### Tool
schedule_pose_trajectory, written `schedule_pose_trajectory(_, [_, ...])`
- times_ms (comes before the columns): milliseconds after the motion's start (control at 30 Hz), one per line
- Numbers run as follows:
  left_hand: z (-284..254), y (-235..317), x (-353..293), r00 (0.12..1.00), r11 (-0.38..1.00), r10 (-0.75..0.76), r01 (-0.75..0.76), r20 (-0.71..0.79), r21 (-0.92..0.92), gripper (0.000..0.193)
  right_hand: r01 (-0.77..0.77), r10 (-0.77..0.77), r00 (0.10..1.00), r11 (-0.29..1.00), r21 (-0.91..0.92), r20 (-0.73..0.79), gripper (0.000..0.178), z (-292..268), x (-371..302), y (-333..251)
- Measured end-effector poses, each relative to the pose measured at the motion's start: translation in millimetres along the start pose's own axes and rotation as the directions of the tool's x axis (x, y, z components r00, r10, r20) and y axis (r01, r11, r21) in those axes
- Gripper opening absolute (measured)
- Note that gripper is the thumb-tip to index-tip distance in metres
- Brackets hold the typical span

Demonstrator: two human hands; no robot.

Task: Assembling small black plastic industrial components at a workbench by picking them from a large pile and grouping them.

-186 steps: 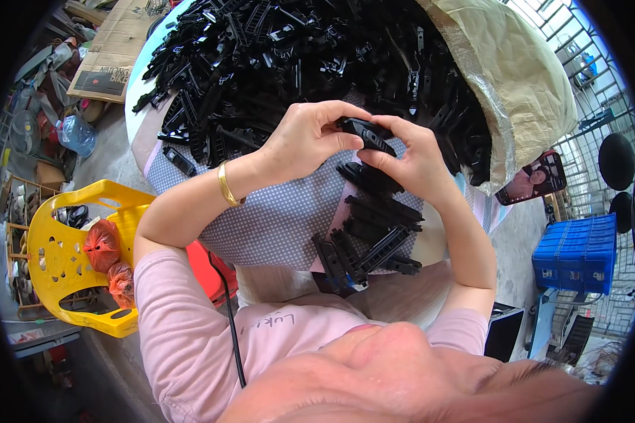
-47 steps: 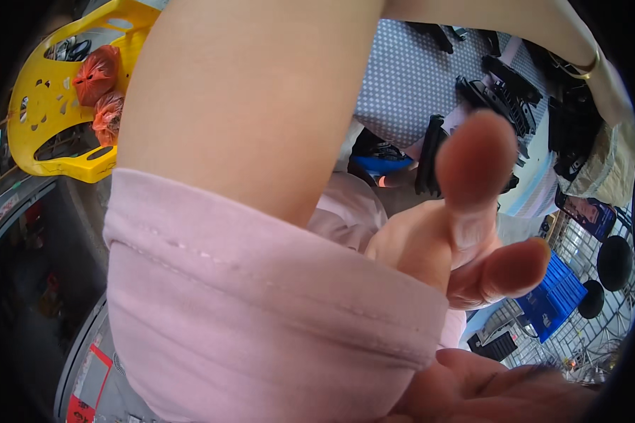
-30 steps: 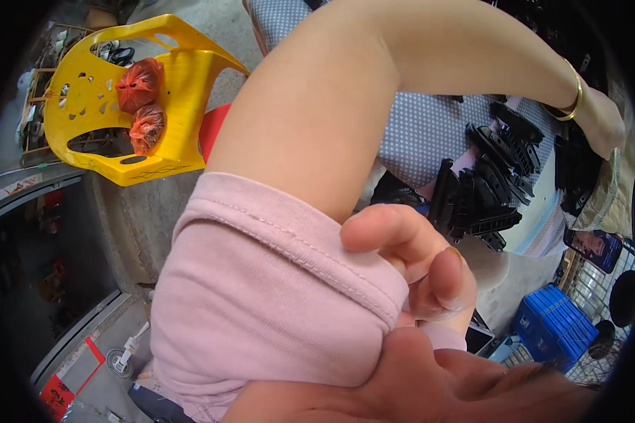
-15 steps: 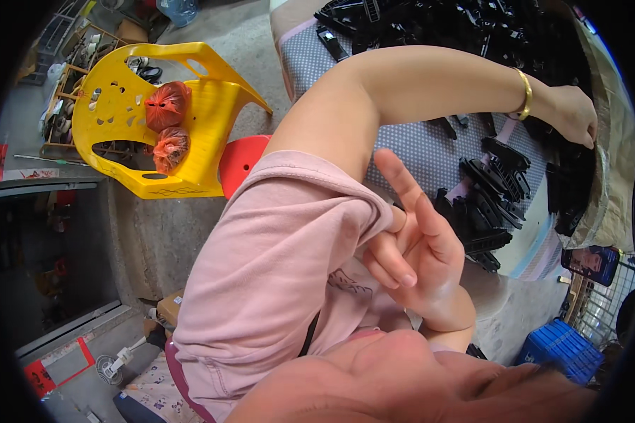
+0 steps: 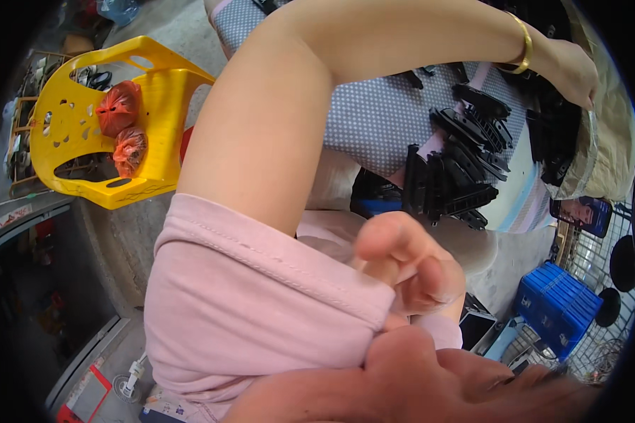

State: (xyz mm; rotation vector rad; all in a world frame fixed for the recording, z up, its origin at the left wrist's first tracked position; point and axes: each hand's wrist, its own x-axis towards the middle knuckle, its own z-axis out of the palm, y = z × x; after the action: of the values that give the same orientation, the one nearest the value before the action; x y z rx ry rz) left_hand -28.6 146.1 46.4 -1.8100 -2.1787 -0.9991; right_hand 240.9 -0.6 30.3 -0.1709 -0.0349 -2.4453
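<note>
My left arm, with a gold bracelet (image 5: 522, 44), stretches across the table to the right. At its end my left hand (image 5: 573, 74) is closed on the rim of a tan sack (image 5: 609, 151), its fingertips partly hidden. My right hand (image 5: 420, 264) is raised in front of me, close to the cuff of my pink left sleeve (image 5: 268, 282). Its fingers are bent but apart, with nothing visible between them. Below my left forearm, a pile of black plastic parts (image 5: 466, 158) lies on a dotted grey tablecloth (image 5: 367, 120). More black parts (image 5: 543, 134) lie against the sack.
At left stands a yellow plastic chair (image 5: 159, 99) holding two red plastic bags (image 5: 120, 107). A phone (image 5: 582, 213) with a lit screen is beside the sack. A blue crate (image 5: 559, 308) stands at lower right near a wire mesh (image 5: 578, 250). A small white fan (image 5: 128, 381) is at lower left.
The view has shifted, so table and chair sit further left. My left hand stays at the sack's rim. My right index finger, stretched out before, is now bent, and that hand is lower against the table.
</note>
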Motion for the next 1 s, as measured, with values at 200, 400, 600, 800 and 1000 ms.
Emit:
schedule_pose_trajectory(200, [-5.7, -10.3, -24.0, 1.000, 0.999, -0.027, 0.027, 0.011, -0.018, 0.034, 0.001, -0.021, 0.987, 0.992, -0.126, -0.158, 0.059, -2.2, -8.8, -11.4])
schedule_pose_trajectory(400, [-45.0, -6.4, -100.7, 0.987, 0.995, 0.098, -0.096, 0.125, -0.020, 0.042, 0.166, -0.207, 0.858, -0.755, -0.634, 0.471, 0.035, 8.1, -7.3, -76.7])
schedule_pose_trajectory(600, [-107.5, 10.4, -215.7, 0.913, 0.950, -0.001, -0.126, 0.409, 0.286, 0.062, -0.299, -0.358, 0.888, -0.927, -0.227, 0.290, 0.053, -16.9, -17.9, -165.0])
schedule_pose_trajectory(800, [-60.3, -22.5, -234.5, 0.954, 0.892, -0.031, -0.107, 0.297, 0.439, 0.065, -0.263, -0.352, 0.927, -0.857, -0.442, 0.132, 0.060, -39.5, -20.2, -169.1])
schedule_pose_trajectory(1000, [-28.1, -40.9, -198.3, 0.979, 0.863, 0.166, -0.202, 0.118, 0.464, 0.051, -0.161, -0.291, 0.935, -0.857, -0.489, 0.202, 0.053, -37.6, -47.8, -148.2])
